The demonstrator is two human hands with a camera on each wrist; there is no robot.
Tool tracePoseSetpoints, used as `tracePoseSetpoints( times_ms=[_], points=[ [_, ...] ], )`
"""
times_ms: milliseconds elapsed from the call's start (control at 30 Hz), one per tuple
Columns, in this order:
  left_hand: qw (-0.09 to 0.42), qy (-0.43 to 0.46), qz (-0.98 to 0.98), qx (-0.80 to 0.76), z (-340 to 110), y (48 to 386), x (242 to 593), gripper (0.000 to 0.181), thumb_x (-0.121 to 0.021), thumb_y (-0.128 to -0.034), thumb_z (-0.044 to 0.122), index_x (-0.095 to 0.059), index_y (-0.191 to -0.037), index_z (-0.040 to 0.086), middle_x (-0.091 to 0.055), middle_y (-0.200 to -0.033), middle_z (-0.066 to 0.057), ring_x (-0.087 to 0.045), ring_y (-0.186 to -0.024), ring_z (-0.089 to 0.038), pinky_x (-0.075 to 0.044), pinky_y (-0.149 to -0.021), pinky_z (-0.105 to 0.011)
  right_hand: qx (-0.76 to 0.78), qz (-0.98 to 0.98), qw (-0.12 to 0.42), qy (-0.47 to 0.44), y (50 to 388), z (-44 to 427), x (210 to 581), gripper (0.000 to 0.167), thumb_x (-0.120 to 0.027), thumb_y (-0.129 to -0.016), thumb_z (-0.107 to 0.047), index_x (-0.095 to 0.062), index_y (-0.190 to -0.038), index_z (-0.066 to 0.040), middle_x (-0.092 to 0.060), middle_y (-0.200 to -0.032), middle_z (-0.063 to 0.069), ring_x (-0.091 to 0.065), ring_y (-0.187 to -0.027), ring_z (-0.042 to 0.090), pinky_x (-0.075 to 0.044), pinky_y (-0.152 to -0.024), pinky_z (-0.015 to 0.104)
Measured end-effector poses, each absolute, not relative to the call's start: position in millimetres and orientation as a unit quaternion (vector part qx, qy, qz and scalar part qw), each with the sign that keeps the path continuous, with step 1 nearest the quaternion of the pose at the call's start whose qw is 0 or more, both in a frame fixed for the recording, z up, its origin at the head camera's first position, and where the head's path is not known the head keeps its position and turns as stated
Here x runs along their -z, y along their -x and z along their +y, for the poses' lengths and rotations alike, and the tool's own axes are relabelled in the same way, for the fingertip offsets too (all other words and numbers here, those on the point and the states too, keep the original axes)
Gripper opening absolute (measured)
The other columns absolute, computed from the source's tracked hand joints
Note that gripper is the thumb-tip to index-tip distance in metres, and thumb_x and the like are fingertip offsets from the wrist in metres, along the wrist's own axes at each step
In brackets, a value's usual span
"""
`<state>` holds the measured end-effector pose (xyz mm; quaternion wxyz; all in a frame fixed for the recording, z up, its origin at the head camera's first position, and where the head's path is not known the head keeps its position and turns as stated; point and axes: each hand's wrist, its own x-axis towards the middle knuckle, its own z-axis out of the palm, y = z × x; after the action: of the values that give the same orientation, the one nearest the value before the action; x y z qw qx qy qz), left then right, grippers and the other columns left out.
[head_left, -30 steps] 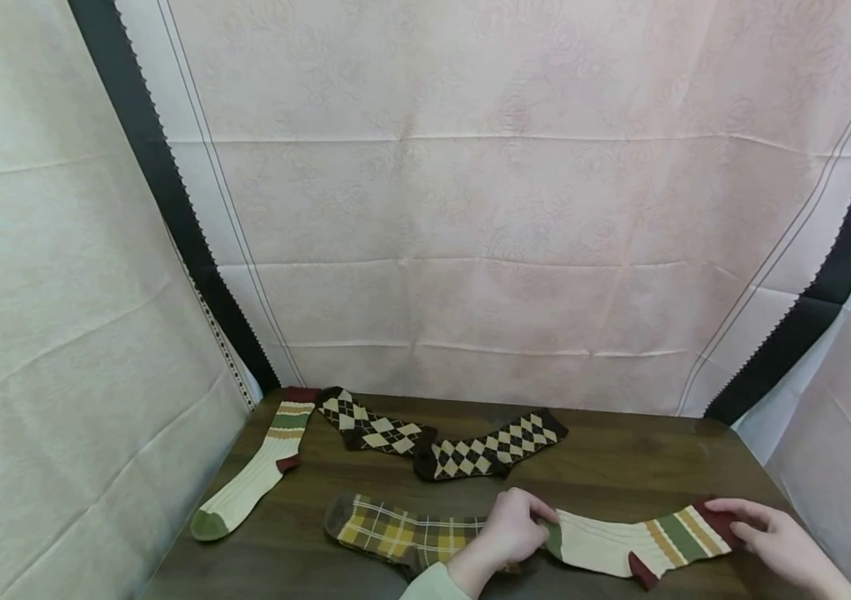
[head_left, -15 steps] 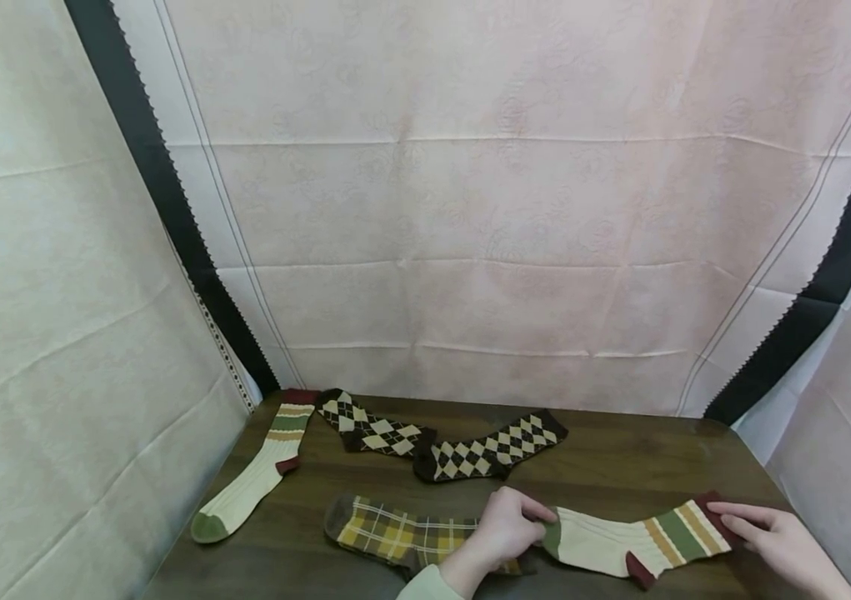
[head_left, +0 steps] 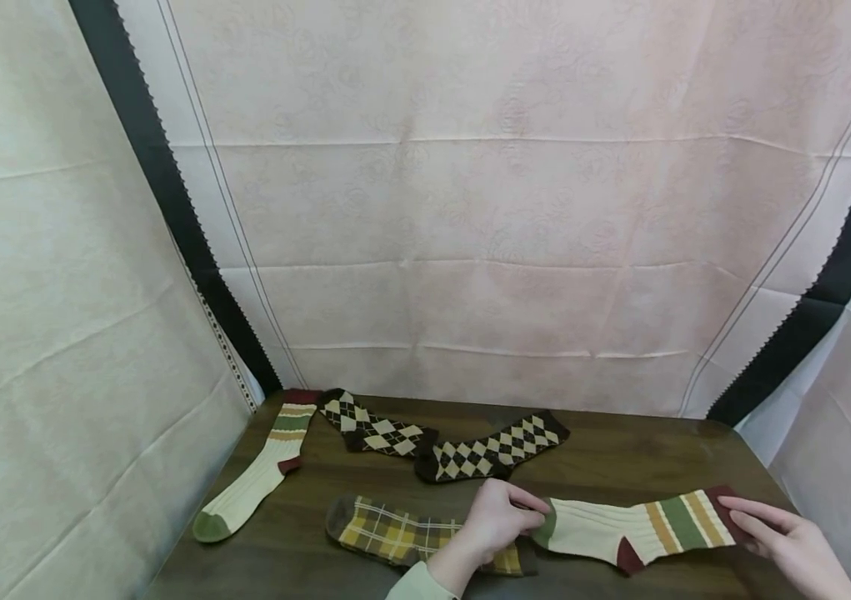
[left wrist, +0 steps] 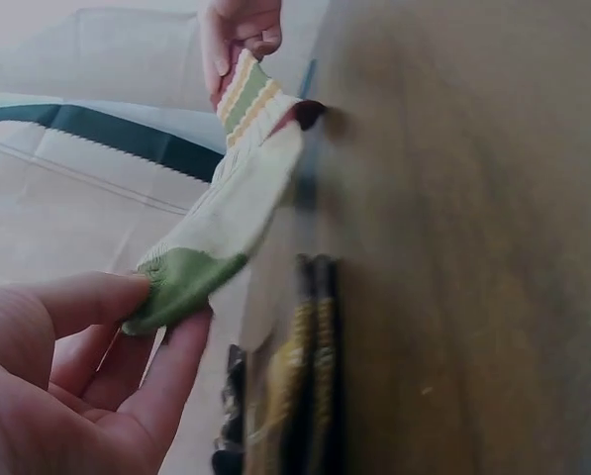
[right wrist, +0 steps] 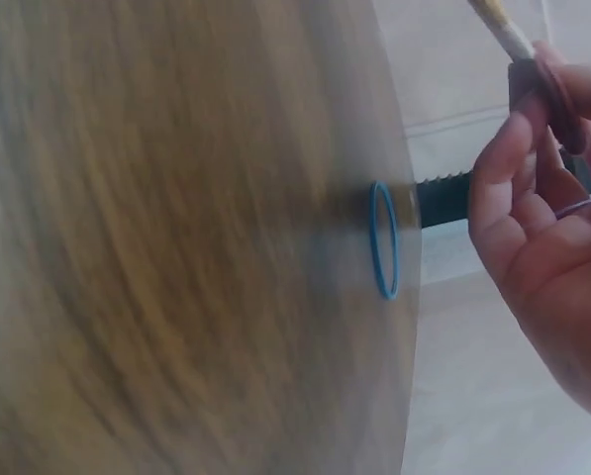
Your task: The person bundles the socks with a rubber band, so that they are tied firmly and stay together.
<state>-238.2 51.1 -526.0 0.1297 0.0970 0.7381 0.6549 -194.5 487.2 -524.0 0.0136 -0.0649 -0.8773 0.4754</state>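
Striped cream sock (head_left: 637, 530) — held outstretched

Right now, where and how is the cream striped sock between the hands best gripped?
Probably by a pinch at each end: left hand on the green toe from the left, right hand on the maroon cuff from the right. The cream striped sock is long, soft-looking and stretched sideways, so one pinch alone would likely let it droop.

- Here's the left hand (head_left: 496, 521), near side, middle of the scene, thumb and fingertips in a pinch!
- Pale sleeve (head_left: 421, 585) at the near edge, bare wrist (head_left: 451, 567) angling in.
- Over on the right, near side, the right hand (head_left: 788, 546) pinches too, fingers bent.
- Hands well apart, roughly level, fingertips pointing toward each other.
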Motion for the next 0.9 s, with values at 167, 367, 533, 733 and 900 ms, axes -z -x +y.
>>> tracePoseSetpoints(
  times_ms=[167,367,533,733,900],
  points=[
    [0.132,-0.103,0.723,-0.670,38.5,239.6,514.2,0.008,-0.084,-0.0885,0.002,-0.087,-0.092,0.008,-0.078,-0.104,0.004,-0.068,-0.065,-0.012,-0.059,-0.063,-0.032,-0.500,-0.861,0.051,0.072,189.9,475.5,518.4,0.031,-0.068,-0.108,-0.028,-0.077,-0.131,-0.010,-0.061,-0.104,-0.037,-0.066,-0.089,-0.006,-0.061,-0.071,0.025],
    [0.151,-0.113,0.657,-0.730,16.9,243.6,503.4,0.010,-0.079,-0.0923,0.000,-0.084,-0.102,-0.001,-0.078,-0.104,-0.007,-0.078,-0.081,-0.021,-0.065,-0.075,-0.035,-0.551,-0.827,0.104,0.034,188.1,458.2,518.5,0.021,-0.065,-0.108,-0.009,-0.081,-0.121,-0.007,-0.066,-0.108,-0.034,-0.066,-0.089,-0.006,-0.059,-0.069,0.021],
    [0.145,-0.118,0.635,-0.750,-4.8,248.8,501.1,0.014,-0.077,-0.0936,-0.002,-0.081,-0.106,-0.005,-0.077,-0.108,-0.013,-0.078,-0.087,-0.026,-0.064,-0.077,-0.035,-0.596,-0.793,0.129,0.003,190.4,434.1,518.3,0.021,-0.064,-0.106,-0.002,-0.080,-0.121,-0.003,-0.073,-0.109,-0.025,-0.066,-0.088,-0.002,-0.057,-0.070,0.020],
    [0.128,-0.116,0.651,-0.739,-37.1,250.0,504.1,0.018,-0.075,-0.0943,-0.004,-0.080,-0.112,-0.006,-0.076,-0.114,-0.015,-0.077,-0.092,-0.025,-0.064,-0.079,-0.035,-0.586,-0.803,0.110,0.025,194.1,402.1,515.4,0.022,-0.070,-0.105,-0.008,-0.077,-0.123,0.001,-0.073,-0.105,-0.021,-0.067,-0.087,0.003,-0.060,-0.070,0.026],
    [0.125,-0.112,0.651,-0.741,-63.6,249.0,506.4,0.028,-0.069,-0.0889,-0.012,-0.078,-0.116,-0.009,-0.074,-0.112,-0.016,-0.076,-0.092,-0.025,-0.064,-0.082,-0.037,-0.578,-0.810,0.096,-0.003,194.3,380.4,513.0,0.024,-0.070,-0.104,-0.004,-0.073,-0.124,0.008,-0.074,-0.106,-0.018,-0.072,-0.087,0.007,-0.062,-0.072,0.031]
  ],
)
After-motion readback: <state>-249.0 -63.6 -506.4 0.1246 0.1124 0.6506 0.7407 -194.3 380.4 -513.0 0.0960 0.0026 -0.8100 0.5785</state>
